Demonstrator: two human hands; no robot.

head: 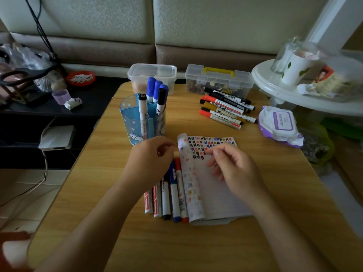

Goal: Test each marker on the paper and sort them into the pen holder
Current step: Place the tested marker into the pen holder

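Observation:
A notepad lies on the wooden table, its top lines filled with coloured test marks. One page curls up along the pad's left side. My left hand has its curled fingertips at that curl's top edge; whether it pinches the page is unclear. My right hand hovers over the pad, fingers loosely curled, holding nothing. Several markers lie in a row left of the pad, partly under my left hand. Another pile of markers lies at the back right. The blue pen holder holds several blue- and black-capped markers.
A clear lidded box and a clear case with a yellow handle stand at the table's far edge. A pack of wet wipes lies at the right edge. A white round stand with cups is at the right.

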